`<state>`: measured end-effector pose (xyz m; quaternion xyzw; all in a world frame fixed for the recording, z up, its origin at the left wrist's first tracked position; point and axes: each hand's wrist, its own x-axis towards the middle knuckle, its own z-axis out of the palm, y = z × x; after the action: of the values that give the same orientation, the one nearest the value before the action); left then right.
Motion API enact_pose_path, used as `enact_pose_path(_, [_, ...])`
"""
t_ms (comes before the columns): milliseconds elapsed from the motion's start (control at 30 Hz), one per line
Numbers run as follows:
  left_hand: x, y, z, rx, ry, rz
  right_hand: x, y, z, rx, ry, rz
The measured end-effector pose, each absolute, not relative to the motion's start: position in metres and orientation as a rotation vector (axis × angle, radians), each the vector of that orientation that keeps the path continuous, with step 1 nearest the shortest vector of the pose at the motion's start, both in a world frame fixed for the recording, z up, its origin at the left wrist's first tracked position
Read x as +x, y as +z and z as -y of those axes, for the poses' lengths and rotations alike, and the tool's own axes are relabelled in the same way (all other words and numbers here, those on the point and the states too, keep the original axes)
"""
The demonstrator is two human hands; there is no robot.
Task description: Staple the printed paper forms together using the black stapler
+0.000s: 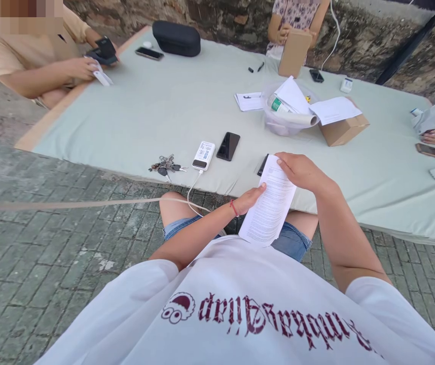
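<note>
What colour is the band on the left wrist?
Red, a thin cord on the left wrist, clearest in the head view.

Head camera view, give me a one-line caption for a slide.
Both hands, left hand and right hand, hold a printed sheet beside a table.

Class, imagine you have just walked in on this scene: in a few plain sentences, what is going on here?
A seated person holds a printed sheet over their lap, the left hand at its side edge and the right hand at its top. On the table in front lie keys, a white power bank with a cable and a dark phone. Further off stand a cardboard box and a clear bag of papers. Other people handle small items at the far edges.
</note>
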<state>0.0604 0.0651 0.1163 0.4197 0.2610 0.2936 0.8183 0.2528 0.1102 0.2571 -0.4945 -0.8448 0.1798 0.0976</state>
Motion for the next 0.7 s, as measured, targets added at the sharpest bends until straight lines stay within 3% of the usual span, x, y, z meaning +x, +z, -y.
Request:
enact_pose_path(400, [0.053,0.129,-0.055,0.952,0.767,-0.586,0.261,0.264,-0.112,-1.578,0.607,2.435])
enact_pose_path(700, [0.055,0.129,-0.050,1.023,0.838,-0.611,0.260,0.251,-0.109,-1.567,0.408,2.446])
